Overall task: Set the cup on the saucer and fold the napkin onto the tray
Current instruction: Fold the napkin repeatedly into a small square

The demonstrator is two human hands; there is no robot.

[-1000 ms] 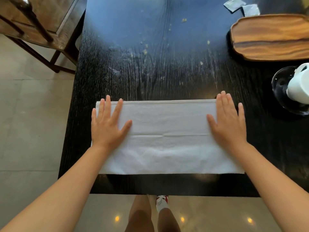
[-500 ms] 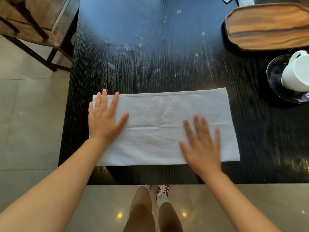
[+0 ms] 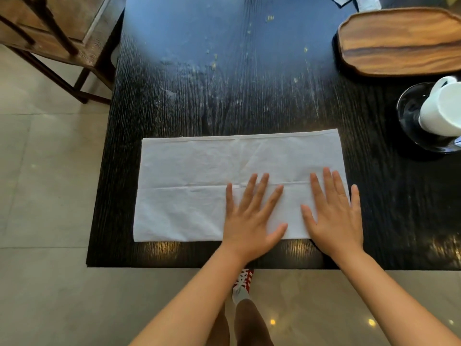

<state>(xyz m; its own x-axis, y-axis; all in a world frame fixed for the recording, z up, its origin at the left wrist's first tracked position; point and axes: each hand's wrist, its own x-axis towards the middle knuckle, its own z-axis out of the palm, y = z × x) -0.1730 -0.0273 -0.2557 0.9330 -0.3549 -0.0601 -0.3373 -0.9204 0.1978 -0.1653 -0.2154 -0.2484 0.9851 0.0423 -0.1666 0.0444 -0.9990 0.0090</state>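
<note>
- Your left hand [image 3: 249, 221] lies flat on the right half of the napkin [image 3: 199, 186], fingers straight and spread, nothing gripped; it presses the cloth down so the layers stay put
- Your right hand [image 3: 334, 218] lies just beside it near the napkin's right end, fingers likewise straight and flat, holding nothing; its heel hangs over the near edge of the cloth
- Both palms straddle the crease line running along the napkin's length, which suggests you are flattening that fold before making another
- The napkin sits as a long rectangle on the dark desk [image 3: 224, 96], close to your edge, its left half uncovered; it is not on the tray [image 3: 404, 41], which waits at the far right, well apart
- The cup [image 3: 441, 108] already rests on the glass saucer [image 3: 409, 113] at the right edge of view, so that part looks done; the cup is partly cut off by the frame, so its exact seating is hard to judge
- I would judge the next fold wants one end brought over the other, to suit the narrow tray
- Mind the wrinkles across the far half: a loose fold may spring open when you lift it
- A wooden chair [image 3: 57, 28] stands off the far left corner
</note>
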